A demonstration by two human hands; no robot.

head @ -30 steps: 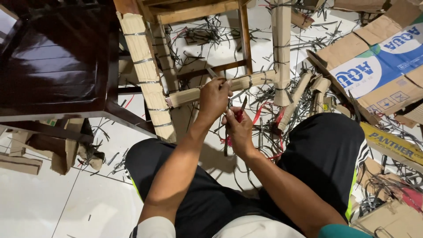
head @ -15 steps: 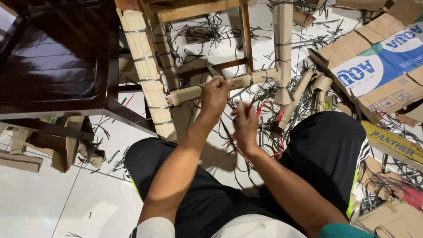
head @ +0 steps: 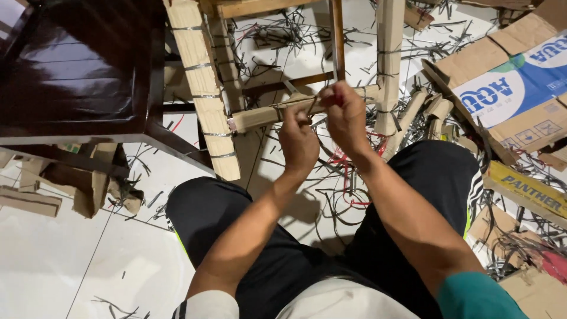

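The person sits on the floor with both hands up at a chair frame wrapped in cardboard. The left hand [head: 298, 142] is closed on the strap [head: 277, 110] that goes round the crossbar [head: 266, 114]. The right hand [head: 345, 115] sits just beside it, at about 2 o'clock from the left hand, with its fingers pinched shut on something small and red. I cannot tell what that red thing is.

A lot of the wrapping looks done. The leg [head: 202, 82] at 10 o'clock from the hands has cardboard all the way down and many straps round it. The other leg [head: 390, 65] at 1 o'clock is wrapped and strapped too. The crossbar has cardboard on it, and one strap shows near its left end. The thin brown rails [head: 336, 35] above the hands are bare wood, so I think those are not done yet.

A dark wooden chair [head: 82, 71] stands at 9 o'clock. Cut bits of strap [head: 283, 29] lie all over the white floor [head: 53, 272].

For boxes, there is only a flat cardboard box [head: 508, 82] at 3 o'clock, blue and white on one side. It is folded down, and nothing is in it. More cardboard pieces [head: 35, 201] lie at 8 o'clock.
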